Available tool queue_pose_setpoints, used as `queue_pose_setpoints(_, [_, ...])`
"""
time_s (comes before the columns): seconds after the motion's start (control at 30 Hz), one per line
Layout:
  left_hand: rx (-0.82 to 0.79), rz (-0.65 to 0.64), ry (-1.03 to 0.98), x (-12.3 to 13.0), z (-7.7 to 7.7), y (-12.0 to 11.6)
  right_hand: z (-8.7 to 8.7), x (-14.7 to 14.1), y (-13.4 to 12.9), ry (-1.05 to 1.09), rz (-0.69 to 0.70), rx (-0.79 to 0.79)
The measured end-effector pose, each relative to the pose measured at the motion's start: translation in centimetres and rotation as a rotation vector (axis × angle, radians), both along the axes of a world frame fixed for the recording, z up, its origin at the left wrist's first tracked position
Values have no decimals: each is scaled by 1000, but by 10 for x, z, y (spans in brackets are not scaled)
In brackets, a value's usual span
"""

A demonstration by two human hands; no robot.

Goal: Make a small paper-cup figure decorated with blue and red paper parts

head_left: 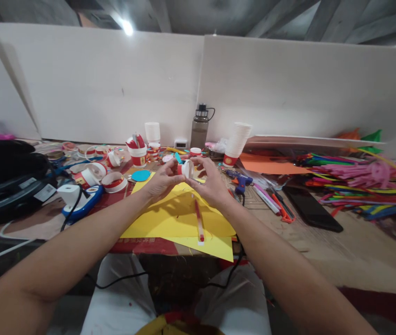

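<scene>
Between my two hands, above the yellow paper (159, 216), is a cut-down red and white paper cup (186, 170) with a small blue piece (178, 158) sticking up at its left. The fingers of my left hand (166, 180) grip the cup from the left. On the other side, my right hand (210, 181) curls its thumb and fingers around the cup's right edge. Part of the cup is hidden by the fingers. Below my hands, a red pen (199, 221) lies on the yellow paper.
A glue gun (242, 182), a phone (312, 208) and pipe cleaners (368, 174) lie to the right. Stacked paper cups (238, 142) and a bottle (199, 128) stand at the back. Cut cup rings (114, 182) and a blue power strip (83, 202) are left. A black cable hangs in front.
</scene>
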State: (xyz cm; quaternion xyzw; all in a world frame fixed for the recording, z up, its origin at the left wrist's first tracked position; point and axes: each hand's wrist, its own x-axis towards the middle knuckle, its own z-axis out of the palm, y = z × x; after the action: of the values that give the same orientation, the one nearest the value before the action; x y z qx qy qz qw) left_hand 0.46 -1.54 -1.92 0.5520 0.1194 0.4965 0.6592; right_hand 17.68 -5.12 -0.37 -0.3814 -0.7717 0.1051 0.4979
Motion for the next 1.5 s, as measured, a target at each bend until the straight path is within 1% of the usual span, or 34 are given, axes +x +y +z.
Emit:
queue_pose_setpoints(0.43, [39,28,6,-1,-1,2,6,0,-5,-26,-36,50])
queue_pose_setpoints(0.67, [-13,-6,15,-2,1,-1,6,-1,-4,-28,-48,67])
queue_pose_setpoints(0.83, [-42,-11,8,-1,3,-5,7,-1,-5,-21,-82,59])
queue_pose_setpoints(1.17, [-91,-23,-9,0,6,-9,7,-1,-5,4,-70,56])
queue_pose_setpoints(1.3, [-135,-49,-44,0,8,-8,6,0,-5,71,-37,18])
queue_pose_setpoints(1.37, [-175,-36,-88,-1,9,-7,7,0,-4,125,-27,-7])
queue_pose_setpoints(1.43, [-222,-13,-142,-3,9,-4,9,2,-3,170,-51,-18])
queue_pose_setpoints(1.5, [-275,0,-183,-4,10,-2,13,8,1,209,-124,-12])
